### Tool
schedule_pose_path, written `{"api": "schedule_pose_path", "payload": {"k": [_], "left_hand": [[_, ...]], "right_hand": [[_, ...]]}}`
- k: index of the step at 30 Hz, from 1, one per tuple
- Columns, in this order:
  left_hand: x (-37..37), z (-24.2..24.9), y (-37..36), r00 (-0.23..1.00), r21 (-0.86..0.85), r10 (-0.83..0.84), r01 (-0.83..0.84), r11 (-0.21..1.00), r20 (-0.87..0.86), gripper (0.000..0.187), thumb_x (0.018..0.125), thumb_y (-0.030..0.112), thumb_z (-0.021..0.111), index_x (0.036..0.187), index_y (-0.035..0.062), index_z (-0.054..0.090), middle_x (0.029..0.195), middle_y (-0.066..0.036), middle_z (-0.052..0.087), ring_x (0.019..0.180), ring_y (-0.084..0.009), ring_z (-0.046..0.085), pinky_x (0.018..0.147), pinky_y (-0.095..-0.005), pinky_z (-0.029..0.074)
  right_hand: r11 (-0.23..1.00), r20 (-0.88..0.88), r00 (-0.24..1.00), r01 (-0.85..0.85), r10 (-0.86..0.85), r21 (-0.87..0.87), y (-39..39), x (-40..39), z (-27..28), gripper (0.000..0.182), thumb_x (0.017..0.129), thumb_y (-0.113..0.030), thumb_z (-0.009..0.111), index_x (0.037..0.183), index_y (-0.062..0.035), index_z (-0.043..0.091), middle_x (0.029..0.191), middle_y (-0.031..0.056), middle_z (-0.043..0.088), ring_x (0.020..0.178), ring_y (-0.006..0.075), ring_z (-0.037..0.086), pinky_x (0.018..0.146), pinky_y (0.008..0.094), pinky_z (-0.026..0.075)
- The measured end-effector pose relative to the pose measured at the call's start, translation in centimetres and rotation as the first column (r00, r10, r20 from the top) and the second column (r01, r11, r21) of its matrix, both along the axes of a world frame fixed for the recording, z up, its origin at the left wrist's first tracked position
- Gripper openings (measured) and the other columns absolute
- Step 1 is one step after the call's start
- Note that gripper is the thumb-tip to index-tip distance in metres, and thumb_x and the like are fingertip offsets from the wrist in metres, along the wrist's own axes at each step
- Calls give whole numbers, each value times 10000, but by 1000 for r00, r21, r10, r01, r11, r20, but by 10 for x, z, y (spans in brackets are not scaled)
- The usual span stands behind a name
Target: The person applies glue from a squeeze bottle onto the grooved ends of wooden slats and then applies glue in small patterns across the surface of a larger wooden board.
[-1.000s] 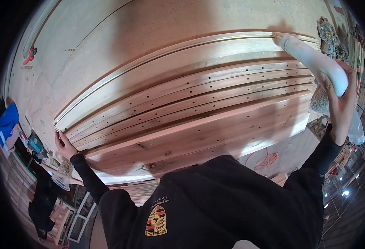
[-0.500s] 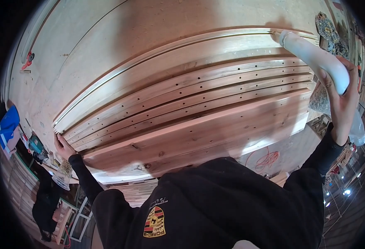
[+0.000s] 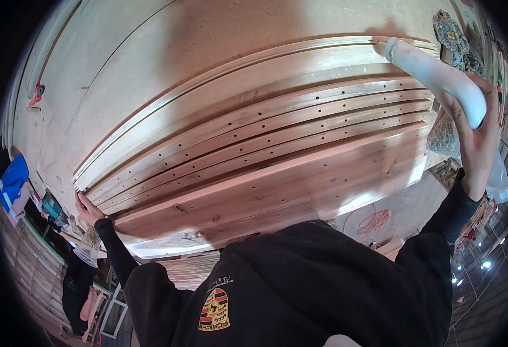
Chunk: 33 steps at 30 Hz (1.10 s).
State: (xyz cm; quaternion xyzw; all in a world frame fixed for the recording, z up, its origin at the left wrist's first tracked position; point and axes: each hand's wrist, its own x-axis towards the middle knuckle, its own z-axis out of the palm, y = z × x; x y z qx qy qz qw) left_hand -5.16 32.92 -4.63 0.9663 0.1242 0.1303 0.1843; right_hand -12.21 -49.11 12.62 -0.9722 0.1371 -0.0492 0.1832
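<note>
Long wooden boards with rows of dark holes lie side by side across the table in front of me. My left hand is at their left ends, its fingertips against the wood; whether it grips a board I cannot make out. My right hand is wrapped round a white bottle, tilted with its narrow end up and left. That end is at the groove of the farthest board, near its right end. A wider board lies nearest my body.
A blue object and a teal power tool are at the left. Plastic bags lie by the right edge. A red clamp sits at upper left, an orange cord below the boards. Another person is at lower left.
The holed boards have shifted slightly left in view. The bottle's tip is slightly farther left, still at the groove. The other person at lower left has moved right.
</note>
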Motion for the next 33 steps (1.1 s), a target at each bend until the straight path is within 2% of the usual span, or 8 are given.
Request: {"api": "schedule_pose_path", "payload": {"k": [19,31,33], "left_hand": [[-1,3,-4,1000,68,20,-20,998,-3,456,999,337,499,1204,-60,587,1135,-192,649,1039,-256,604,942,-335,443],[-3,0,4,996,68,80,-78,995,-31,457,994,349,503,1204,-45,600,1176,-190,629,1081,-257,587,964,-336,430],[-3,2,5,997,78,58,-55,995,-41,452,989,347,510,1195,-44,608,1165,-186,635,1076,-256,588,962,-336,429]], "right_hand": [[999,2,999,35,-35,6,-29,-7,-4,416,841,-145,728,1185,-33,521,1091,94,607,983,169,618,822,293,517],[997,7,997,72,-72,-24,-36,-9,-4,422,841,-147,731,1180,-22,514,1089,103,605,977,180,615,830,296,507],[996,2,996,89,-89,14,-38,-11,-5,427,840,-161,735,1180,-23,515,1095,106,600,976,181,613,830,297,504]]}}
